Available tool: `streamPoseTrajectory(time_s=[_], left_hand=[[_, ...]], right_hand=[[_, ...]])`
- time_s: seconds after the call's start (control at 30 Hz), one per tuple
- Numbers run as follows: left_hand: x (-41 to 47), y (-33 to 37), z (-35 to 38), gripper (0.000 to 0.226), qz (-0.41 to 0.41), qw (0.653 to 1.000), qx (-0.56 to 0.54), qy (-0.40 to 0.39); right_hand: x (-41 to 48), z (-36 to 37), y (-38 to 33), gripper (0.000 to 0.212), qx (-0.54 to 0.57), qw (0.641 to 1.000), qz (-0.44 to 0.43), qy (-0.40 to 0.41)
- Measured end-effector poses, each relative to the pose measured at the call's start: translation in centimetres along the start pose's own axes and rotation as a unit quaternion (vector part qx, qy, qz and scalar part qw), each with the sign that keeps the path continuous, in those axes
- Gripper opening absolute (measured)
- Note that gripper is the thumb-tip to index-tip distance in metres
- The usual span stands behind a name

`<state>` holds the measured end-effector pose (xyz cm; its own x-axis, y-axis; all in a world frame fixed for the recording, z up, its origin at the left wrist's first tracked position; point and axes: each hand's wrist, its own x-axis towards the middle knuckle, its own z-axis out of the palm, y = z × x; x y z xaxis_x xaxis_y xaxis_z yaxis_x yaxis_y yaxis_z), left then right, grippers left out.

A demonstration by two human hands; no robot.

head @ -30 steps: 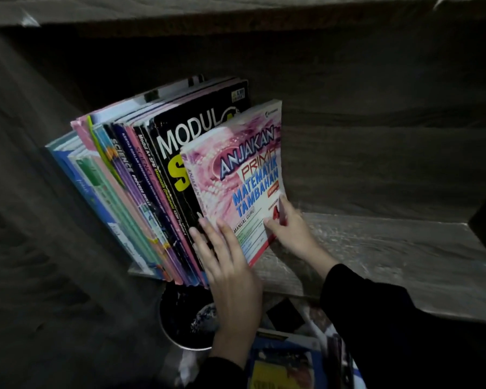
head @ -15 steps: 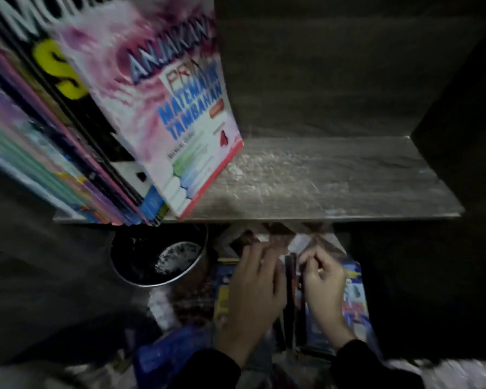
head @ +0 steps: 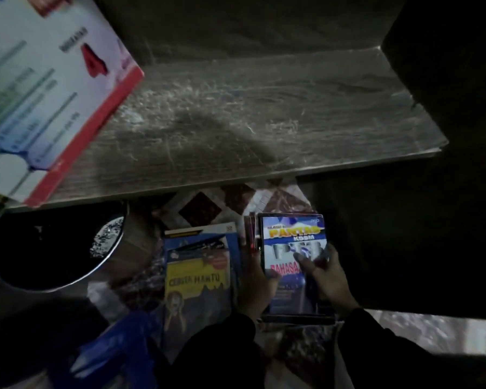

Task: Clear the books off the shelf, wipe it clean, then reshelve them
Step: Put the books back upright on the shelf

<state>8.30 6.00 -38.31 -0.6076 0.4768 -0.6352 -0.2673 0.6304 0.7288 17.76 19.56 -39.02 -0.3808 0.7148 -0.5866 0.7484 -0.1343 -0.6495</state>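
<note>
light: dim | floor (head: 201, 211): brown-white patterned | shelf (head: 292, 108): grey wood-grain, scuffed | round bin (head: 107, 240): dark, metal rim

the shelf board (head: 264, 113) looks like grey-brown wood-grain laminate, matt, its top marked with pale, dusty-looking streaks and fine scratches. the leaning book (head: 48, 108) has a smooth paper cover with a soft sheen. the blue book (head: 292, 248) has a glossy cover that throws back bright glare near its middle; the yellow book (head: 197, 279) beside it looks duller. the round bin (head: 115, 248) has a shiny metal rim and a dark inside. the sleeves (head: 216, 355) are matt black cloth. the blue wrapper (head: 118, 352) looks like creased, slightly shiny plastic.
</note>
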Motion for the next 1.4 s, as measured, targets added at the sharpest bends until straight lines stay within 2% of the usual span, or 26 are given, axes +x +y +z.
streamPoseTrajectory(time_s=[0.07,0.17,0.23,0.33,0.4,0.47,0.53,0.6,0.7,0.9,0.93,1.03,1.1,1.2,1.4], left_hand=[[0.3,-0.5,0.4,0.089,0.004,0.999,-0.043,-0.007],[0.0,-0.1,0.5,0.091,-0.015,0.995,-0.093,-0.029],[0.5,-0.3,0.8,0.088,-0.028,0.991,-0.125,-0.032],[0.6,0.1,0.9,0.089,-0.040,0.987,-0.155,-0.022],[0.7,0.1,1.0,0.095,-0.032,0.986,-0.163,-0.018],[0.7,0.0,0.9,0.096,-0.027,0.984,-0.174,-0.016],[0.7,-0.2,0.8,0.091,-0.024,0.984,-0.173,-0.019],[0.7,-0.5,0.7,0.078,-0.020,0.984,-0.177,-0.014],[1.0,-1.5,0.5,0.083,-0.031,0.975,-0.218,-0.005],[0.9,-3.0,-0.7,0.072,-0.076,0.959,-0.270,0.035],[1.0,-3.2,-1.0,0.069,-0.077,0.958,-0.274,0.044],[1.0,-3.3,-2.0,0.069,-0.074,0.954,-0.290,0.034],[1.0,-3.3,-2.3,0.073,-0.069,0.955,-0.289,0.019],[1.1,-3.5,-2.6,0.083,-0.062,0.958,-0.280,0.006],[1.2,-2.9,-3.0,0.085,-0.062,0.961,-0.268,-0.006]], right_hand=[[-0.2,0.2,0.0,0.058,0.023,1.000,-0.005,0.011],[0.0,0.4,0.8,0.086,0.013,0.998,-0.012,0.053],[0.1,0.5,1.6,0.089,0.088,0.996,0.006,0.020],[0.1,0.2,1.9,0.087,0.118,0.993,0.010,-0.017],[0.3,-0.2,1.4,0.090,0.096,0.995,0.003,-0.035],[0.3,-0.4,0.9,0.109,0.017,0.998,-0.009,-0.053],[0.1,-0.3,0.8,0.123,-0.053,0.997,-0.024,-0.055],[-0.1,-0.2,1.0,0.126,-0.077,0.996,-0.020,-0.051],[-1.3,0.1,1.1,0.117,-0.115,0.992,-0.021,-0.035],[-2.6,1.2,1.8,0.094,-0.136,0.989,-0.039,-0.036],[-2.6,1.3,1.7,0.089,-0.099,0.993,-0.037,-0.043],[-2.0,1.7,2.8,0.067,0.115,0.993,0.012,-0.032],[-2.0,1.7,2.5,0.069,0.177,0.983,0.043,-0.034],[-2.0,1.4,1.0,0.082,0.215,0.972,0.076,-0.059],[-0.1,0.6,1.3,0.087,0.139,0.982,0.115,-0.062]])
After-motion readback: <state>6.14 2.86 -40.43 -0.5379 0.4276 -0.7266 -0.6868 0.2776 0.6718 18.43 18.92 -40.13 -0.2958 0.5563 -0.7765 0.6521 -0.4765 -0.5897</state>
